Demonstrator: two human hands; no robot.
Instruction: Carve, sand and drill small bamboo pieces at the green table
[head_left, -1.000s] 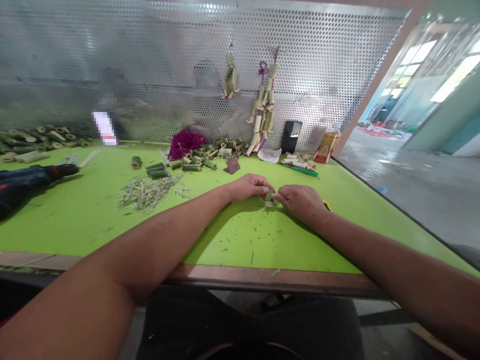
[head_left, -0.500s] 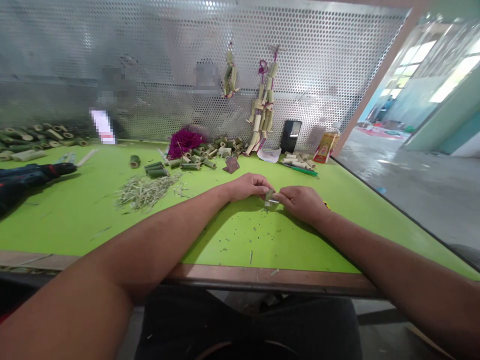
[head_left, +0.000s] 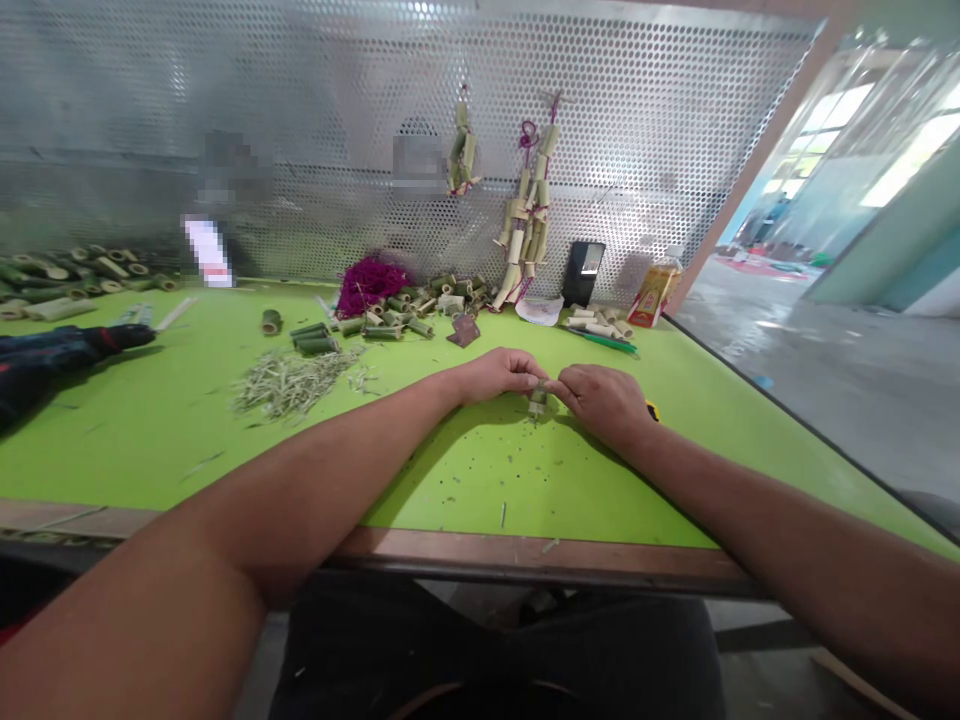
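A short piece of bamboo is pinched in the fingers of my left hand, low over the green tabletop. Close against it, my right hand is closed around a utility knife, whose yellow and black end sticks out behind the palm. Its blade cannot be made out now, and my right thumb reaches to the bamboo. Small dark crumbs and shavings are scattered on the table just below my hands.
Cut bamboo tubes, purple string and a heap of bamboo slivers lie left of centre. A power drill rests far left. Strung bamboo figures hang on the perforated metal panel. A bottle stands back right.
My right hand has shifted slightly up and left, nearer the bamboo piece. The pale blade seen beside the bamboo earlier no longer shows. More of the knife's yellow end is visible.
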